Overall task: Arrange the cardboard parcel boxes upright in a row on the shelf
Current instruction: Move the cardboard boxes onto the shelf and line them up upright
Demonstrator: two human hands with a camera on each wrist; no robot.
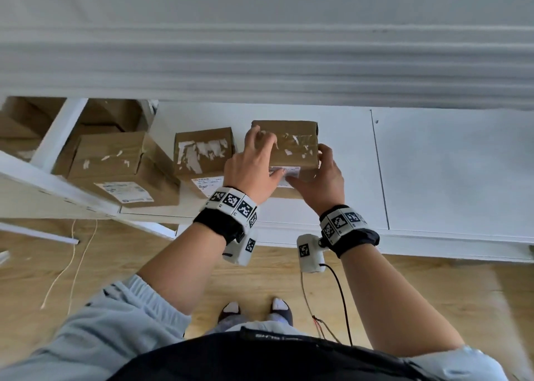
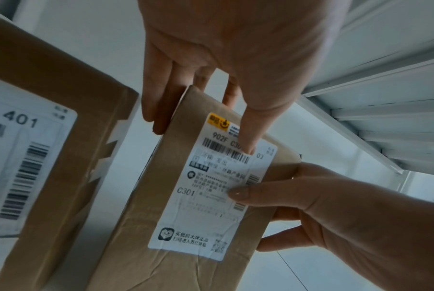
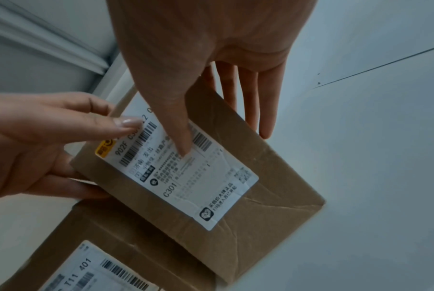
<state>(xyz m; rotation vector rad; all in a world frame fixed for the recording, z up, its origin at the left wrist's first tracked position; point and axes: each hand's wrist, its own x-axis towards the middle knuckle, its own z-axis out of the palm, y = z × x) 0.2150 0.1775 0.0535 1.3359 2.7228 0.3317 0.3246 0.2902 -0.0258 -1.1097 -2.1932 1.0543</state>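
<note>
Two boxes (image 1: 202, 152) already stood in a row on the shelf (image 1: 433, 164), and both hands, left hand (image 1: 254, 164) and right hand (image 1: 320, 178), gripped the third box (image 1: 291, 146) beside them, not yet released.

The person wears a pale blue top, its sleeves (image 1: 95, 320) pushed up above the elbows, and a black band (image 1: 277, 351) at the waist with small pale lettering (too blurred to read). Each wrist carries a black strap (image 1: 219, 224) topped by a ring of white tiles (image 1: 234, 203) printed with black square codes. A white camera pod (image 1: 310, 253) hangs under each wrist; a black cable (image 1: 341, 294) trails from the right one. Dark slippers (image 1: 255, 311) with pale socks cover the feet.
</note>
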